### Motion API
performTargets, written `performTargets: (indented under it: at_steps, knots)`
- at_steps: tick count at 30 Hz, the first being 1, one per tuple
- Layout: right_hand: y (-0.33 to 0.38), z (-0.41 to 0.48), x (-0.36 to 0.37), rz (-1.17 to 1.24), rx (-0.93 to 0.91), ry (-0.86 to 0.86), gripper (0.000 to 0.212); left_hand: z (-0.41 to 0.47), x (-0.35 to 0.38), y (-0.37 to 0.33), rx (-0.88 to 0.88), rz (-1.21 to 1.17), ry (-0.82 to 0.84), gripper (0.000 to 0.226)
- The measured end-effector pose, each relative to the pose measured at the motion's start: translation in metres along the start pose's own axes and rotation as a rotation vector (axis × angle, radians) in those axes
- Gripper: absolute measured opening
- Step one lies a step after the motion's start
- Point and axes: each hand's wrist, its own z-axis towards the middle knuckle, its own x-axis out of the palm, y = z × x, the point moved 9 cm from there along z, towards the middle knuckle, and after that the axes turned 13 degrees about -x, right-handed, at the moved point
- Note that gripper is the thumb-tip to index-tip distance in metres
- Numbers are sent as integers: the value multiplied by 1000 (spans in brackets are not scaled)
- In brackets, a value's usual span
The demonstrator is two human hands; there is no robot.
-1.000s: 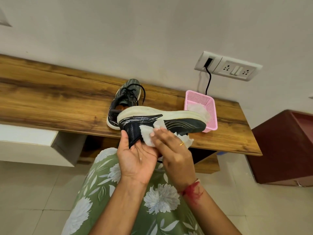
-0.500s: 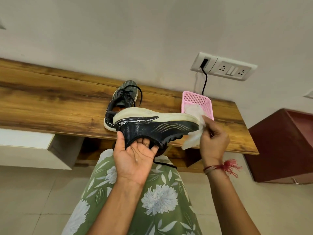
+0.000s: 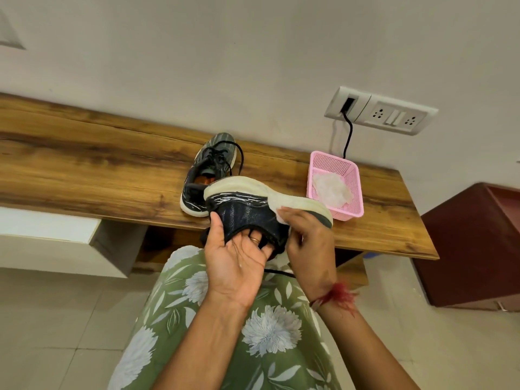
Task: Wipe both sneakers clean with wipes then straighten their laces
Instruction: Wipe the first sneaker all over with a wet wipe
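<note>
My left hand (image 3: 237,257) grips a dark sneaker (image 3: 250,205) held upside down, its white sole up, with my fingers curled into its opening and my thumb on the heel. My right hand (image 3: 308,240) presses a white wipe (image 3: 281,218) against the sneaker's side, just under the sole; most of the wipe is hidden under the fingers. A black lace (image 3: 278,273) hangs below the shoe. The second sneaker (image 3: 205,175) stands upright on the wooden shelf (image 3: 98,170) behind, its black laces loose.
A pink mesh basket (image 3: 349,175) with white wipes inside sits on the shelf to the right. A wall socket (image 3: 380,112) with a black cord is above it. A dark red cabinet (image 3: 472,246) stands at the right. My lap is covered in green floral cloth.
My right hand has come back from the toe end to the middle of the sneaker's side with the wipe. The held sneaker has tilted, heel nearer to me.
</note>
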Motion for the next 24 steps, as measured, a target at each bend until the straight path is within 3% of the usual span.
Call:
performTargets:
  at_steps: [5, 9, 13, 15, 18, 22, 24]
  knots:
    - [32, -5, 4, 23, -151, 81, 45, -1, 1, -2, 17, 16, 3, 63]
    - [12, -1, -4, 23, -16, -3, 50, -7, 7, 2, 9, 72, -11, 71]
    - [41, -9, -1, 35, -133, 54, 52, -12, 10, -6, 56, 9, 32, 87]
    - [28, -8, -2, 39, -87, 38, 55, -10, 10, -4, 52, 33, 24, 94]
    - [14, -6, -7, 65, 24, -44, 54, -9, 6, 3, 29, 69, -11, 80]
    - [42, -10, -5, 62, -157, 17, 49, -5, 4, 4, 17, 60, 9, 57]
    - [27, -7, -7, 85, -90, -11, 50, -5, 3, 5, 24, 93, -10, 56]
